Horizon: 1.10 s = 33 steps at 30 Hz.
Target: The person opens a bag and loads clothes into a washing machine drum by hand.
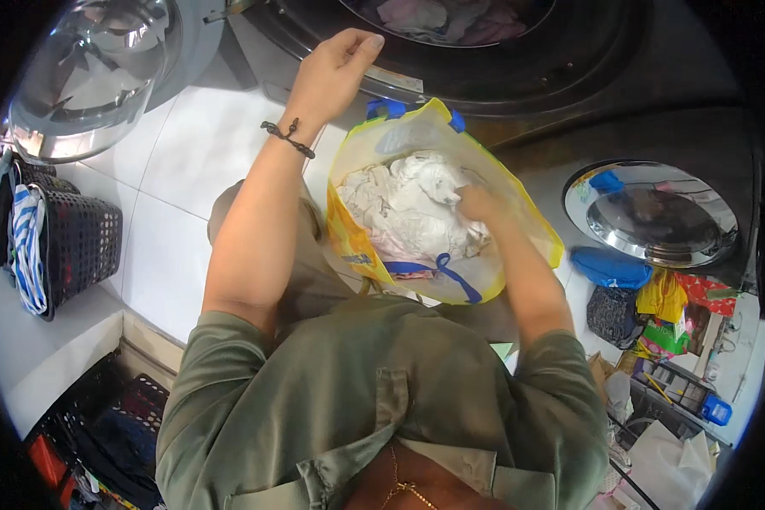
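A large yellow-edged bag [531,223] with blue straps stands between my knees, its mouth wide and filled with crumpled white laundry [421,191]. My right hand [478,204] reaches into it, fingers closed at a bunched white cloth [440,185]; the fingertips are partly hidden. Beyond the bag, my left hand [338,72] is raised by the rim of a dark front-loading washing machine [493,81]. Its fingers are curled with the thumb against them, and nothing shows in them. Inside the machine's round opening lie pale and pinkish clothes [459,19].
The machine's glass door [89,81] swings out at upper left. Below it stands a black laundry basket [81,234] with a striped cloth over its edge; another dark basket [127,408] is at lower left. On the right are a second round door [654,217] and several coloured packages [663,297].
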Each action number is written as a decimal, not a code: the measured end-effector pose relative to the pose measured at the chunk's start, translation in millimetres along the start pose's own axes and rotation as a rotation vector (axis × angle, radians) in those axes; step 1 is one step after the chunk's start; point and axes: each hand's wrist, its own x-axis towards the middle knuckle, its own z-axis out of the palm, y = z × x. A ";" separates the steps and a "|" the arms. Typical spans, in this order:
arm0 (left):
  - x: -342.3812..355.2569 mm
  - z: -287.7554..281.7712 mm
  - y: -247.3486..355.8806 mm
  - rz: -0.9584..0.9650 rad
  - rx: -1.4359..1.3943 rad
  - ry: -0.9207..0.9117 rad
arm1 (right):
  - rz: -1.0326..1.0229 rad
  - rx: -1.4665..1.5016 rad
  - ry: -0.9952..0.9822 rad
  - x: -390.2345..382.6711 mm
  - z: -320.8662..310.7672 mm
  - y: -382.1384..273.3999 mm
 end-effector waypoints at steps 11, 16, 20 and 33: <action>13.1 -28.0 -0.1 0.189 -0.171 0.606 | -0.524 1.964 0.701 7.0 -251.8 -76.5; 9.7 -33.5 -2.3 0.023 -0.394 0.491 | -0.444 1.036 -0.033 28.4 -133.2 -77.5; 8.0 -27.4 -5.9 -0.101 -0.479 0.423 | -0.066 0.152 -0.070 35.0 -7.1 -100.2; 6.2 -3.8 2.4 -0.054 -0.389 0.367 | -0.049 -0.155 0.381 3.1 45.7 -92.4</action>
